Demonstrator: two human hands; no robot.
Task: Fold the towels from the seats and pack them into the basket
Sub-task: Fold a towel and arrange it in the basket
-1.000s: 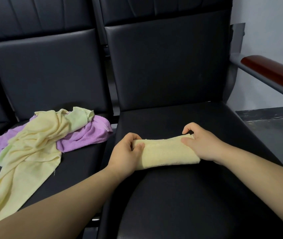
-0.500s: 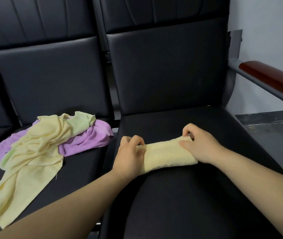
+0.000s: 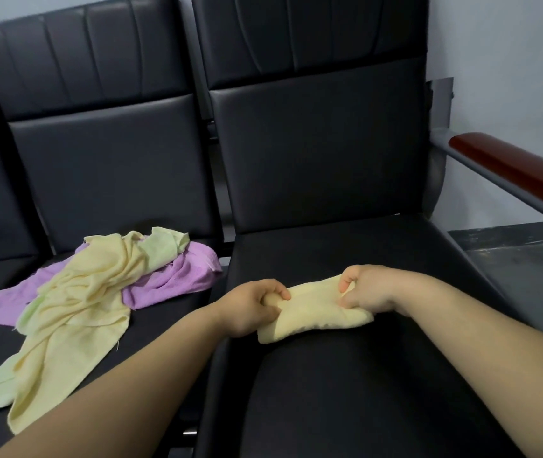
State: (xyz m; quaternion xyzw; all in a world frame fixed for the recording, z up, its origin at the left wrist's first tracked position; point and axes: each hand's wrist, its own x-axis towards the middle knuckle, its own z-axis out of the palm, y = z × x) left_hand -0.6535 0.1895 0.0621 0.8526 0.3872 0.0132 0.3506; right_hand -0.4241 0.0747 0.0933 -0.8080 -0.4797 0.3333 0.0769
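Observation:
A folded pale yellow towel (image 3: 313,310) lies on the right black seat (image 3: 379,375), bunched between both hands. My left hand (image 3: 250,307) grips its left end with curled fingers. My right hand (image 3: 367,287) pinches its right end, thumb and fingers curled round the cloth. On the left seat (image 3: 151,325) lies a loose heap: a yellow towel (image 3: 78,309) draped over a purple towel (image 3: 171,282), with a light green towel (image 3: 161,247) among them. No basket is in view.
A dark red armrest (image 3: 521,170) on a grey metal bar runs along the right side of the seat. Beyond it are a dark floor (image 3: 534,259) and a pale wall. Black seat backs rise behind both seats.
Both hands have drawn closer together, and the folded yellow towel has become shorter and more bunched. The heap on the left seat has not moved.

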